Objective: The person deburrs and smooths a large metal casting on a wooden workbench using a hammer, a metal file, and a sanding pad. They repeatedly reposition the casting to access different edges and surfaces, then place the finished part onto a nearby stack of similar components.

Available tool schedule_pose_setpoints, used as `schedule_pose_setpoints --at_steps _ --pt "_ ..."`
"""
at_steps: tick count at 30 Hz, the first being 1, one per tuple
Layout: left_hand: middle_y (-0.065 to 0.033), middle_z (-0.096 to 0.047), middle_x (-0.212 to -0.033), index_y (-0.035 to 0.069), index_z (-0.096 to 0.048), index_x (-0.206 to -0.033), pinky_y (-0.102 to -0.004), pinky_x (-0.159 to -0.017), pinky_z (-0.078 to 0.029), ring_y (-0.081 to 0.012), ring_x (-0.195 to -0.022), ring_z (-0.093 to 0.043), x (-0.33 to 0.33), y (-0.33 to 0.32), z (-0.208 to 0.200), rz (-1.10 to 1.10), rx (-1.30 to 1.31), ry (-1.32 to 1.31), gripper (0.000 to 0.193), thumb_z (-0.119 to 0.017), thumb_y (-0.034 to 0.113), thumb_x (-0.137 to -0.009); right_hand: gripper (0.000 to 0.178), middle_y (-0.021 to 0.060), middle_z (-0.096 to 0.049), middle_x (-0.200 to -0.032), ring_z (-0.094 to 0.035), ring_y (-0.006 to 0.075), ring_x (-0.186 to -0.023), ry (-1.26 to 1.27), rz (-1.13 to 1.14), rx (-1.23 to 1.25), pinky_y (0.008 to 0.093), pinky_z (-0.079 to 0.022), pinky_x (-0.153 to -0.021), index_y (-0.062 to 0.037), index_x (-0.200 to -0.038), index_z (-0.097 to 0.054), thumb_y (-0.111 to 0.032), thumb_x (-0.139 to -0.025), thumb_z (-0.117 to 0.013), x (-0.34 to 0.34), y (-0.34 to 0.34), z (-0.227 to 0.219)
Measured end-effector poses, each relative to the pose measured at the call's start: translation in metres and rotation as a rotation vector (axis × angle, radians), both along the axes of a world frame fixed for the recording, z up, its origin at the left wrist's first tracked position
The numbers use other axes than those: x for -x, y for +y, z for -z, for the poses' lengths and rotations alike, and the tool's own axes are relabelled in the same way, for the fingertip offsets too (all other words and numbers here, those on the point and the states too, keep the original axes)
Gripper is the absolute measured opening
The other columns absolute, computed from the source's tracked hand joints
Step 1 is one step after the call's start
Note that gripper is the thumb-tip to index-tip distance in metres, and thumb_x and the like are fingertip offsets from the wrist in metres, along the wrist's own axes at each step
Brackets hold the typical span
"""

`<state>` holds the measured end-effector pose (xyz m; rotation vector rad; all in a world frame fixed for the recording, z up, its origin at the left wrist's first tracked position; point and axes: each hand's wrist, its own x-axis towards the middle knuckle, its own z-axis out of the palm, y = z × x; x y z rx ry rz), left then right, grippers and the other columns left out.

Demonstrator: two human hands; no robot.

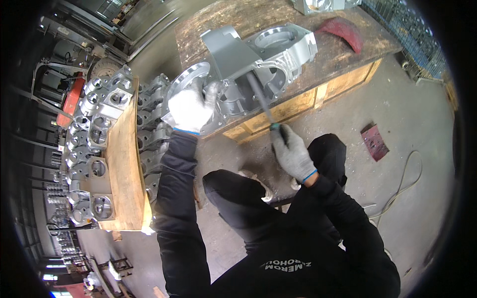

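Observation:
A large grey metal casting (232, 52) with round flanged openings lies on a worn wooden bench (203, 20). My left hand (191, 108), in a white glove, is closed around the casting's left end, beside a round flange. In a grey-white glove, my right hand (294, 155) grips the green handle of a long metal file (259, 95). The file points up and away from me, its far end at the near edge of the casting's opening. Its tip is blurred, so I cannot tell exactly where it touches.
A red cloth (343, 33) lies on the bench's right side. Similar castings (99, 166) stand stacked at left around a wooden board (124, 164). A blue wire basket (407, 35) is at far right. On the floor are a reddish sheet (374, 142) and a pale cable (400, 191).

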<state>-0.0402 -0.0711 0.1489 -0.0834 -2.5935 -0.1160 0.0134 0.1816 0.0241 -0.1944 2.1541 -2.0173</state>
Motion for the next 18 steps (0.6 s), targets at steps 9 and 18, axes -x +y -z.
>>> schedule_pose_setpoints --at_steps 9,18 --pt "-0.0092 -0.07 -0.067 0.011 -0.073 -0.09 -0.0395 -0.059 -0.053 -0.0285 -0.061 -0.069 -0.005 -0.018 0.005 -0.201 0.102 -0.021 0.037 -0.062 0.044 -0.102 0.069 0.0125 -0.067 -0.114 -0.067 0.0107 -0.083 -0.281 -0.375 0.572 0.0257 -0.057 -0.075 0.0007 -0.158 -0.035 -0.006 -0.096 -0.067 -0.014 -0.003 0.013" --pt "-0.0097 -0.07 -0.067 0.0 -0.077 -0.095 -0.0337 -0.059 -0.051 -0.0183 -0.058 -0.065 -0.002 -0.019 0.011 -0.101 -0.019 0.016 0.043 -0.059 0.038 -0.106 0.031 -0.0026 -0.058 -0.074 -0.054 0.0065 -0.06 -0.505 -0.396 0.784 0.0238 -0.046 -0.055 -0.0031 -0.121 -0.068 -0.028 -0.107 -0.058 0.057 -0.06 -0.022"
